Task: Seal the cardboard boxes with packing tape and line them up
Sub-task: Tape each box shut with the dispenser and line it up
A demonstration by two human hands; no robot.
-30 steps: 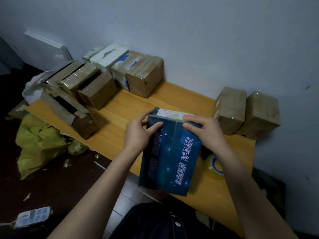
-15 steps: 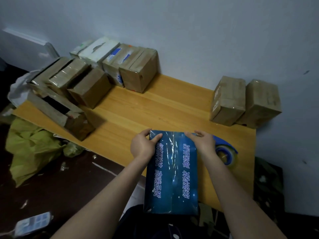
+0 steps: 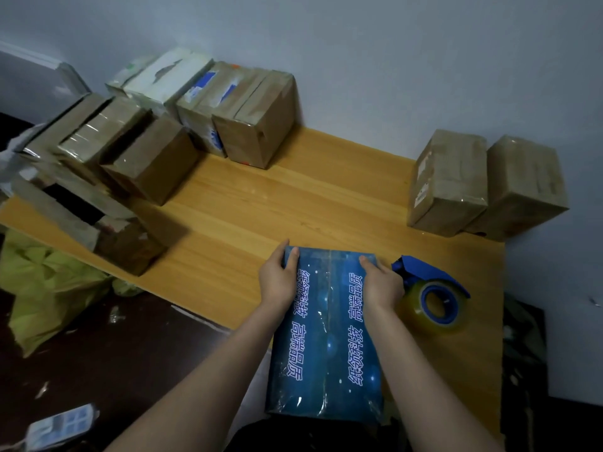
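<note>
At the near edge of the wooden table (image 3: pixel 293 197), just in front of me, the blue box (image 3: pixel 326 331) lies flat with its long side running away from me and its near end sticking out over the table's edge. It carries 2 lines of white printed characters, and a strip of clear tape runs down the middle seam of its top. My left hand (image 3: pixel 277 282) grips the far left corner, thumb on top and fingers curled round the side. My right hand (image 3: pixel 381 285) grips the far right corner the same way, thumb on the top face and fingers wrapped down the right side.

Just right of the box, touching or nearly touching my right hand, the blue tape dispenser (image 3: pixel 434 301) rests on the table with its roll of clear tape facing up.

Far right, against the wall, 2 taped brown boxes (image 3: pixel 448 184) stand side by side, touching. Far left, a cluster of brown boxes (image 3: pixel 156 164) fills that end of the table, with a white box (image 3: pixel 163 79) by the wall behind them. Nearest the left edge, an open box (image 3: pixel 81 216) shows a dark inside.

Left of the table, a yellow-green bag (image 3: pixel 49 288) lies on the dark floor.
</note>
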